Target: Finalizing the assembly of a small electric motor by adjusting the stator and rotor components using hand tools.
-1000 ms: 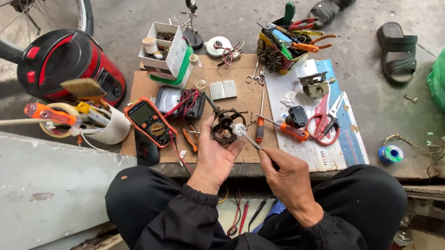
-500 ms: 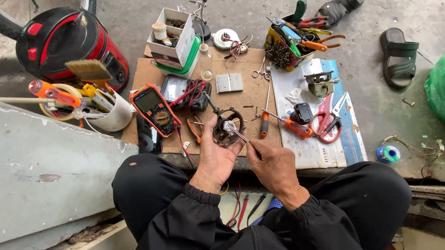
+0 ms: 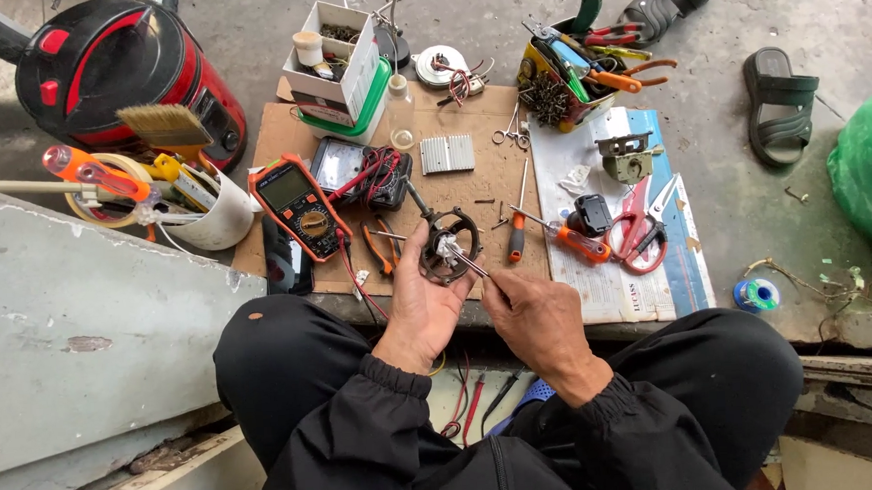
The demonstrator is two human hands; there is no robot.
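My left hand (image 3: 427,299) sits at centre frame, fingers curled up around a small round motor part (image 3: 450,244), a dark ring with a pale hub. Grip closed on it; the underside of the part is hidden by my palm. My right hand (image 3: 537,319), just right of it, pinches a thin metal tool (image 3: 468,263) whose tip meets the hub. Fingers closed on its rear end; the handle is buried in my fist, so I can't tell what sort of tool it is.

Just above the part, on the cardboard sheet (image 3: 473,189): an orange multimeter (image 3: 300,210) left of centre, its red leads tangled over a dark box (image 3: 359,175) I can't make out. Orange-handled pliers (image 3: 382,247) lie beside my left fingers. A screwdriver (image 3: 517,227) lies upright just right of the part. A ribbed metal plate (image 3: 448,153) lies further up.

Right of centre: red scissors (image 3: 637,228) on a newspaper (image 3: 644,285), partly covering it. Upper right: a tool basket (image 3: 571,73), contents too jumbled to sort. Upper left: a red and black canister (image 3: 115,68), cut by the frame edge. A green bag (image 3: 869,177) is cut off at the right edge. My black sleeves and knees fill the bottom.
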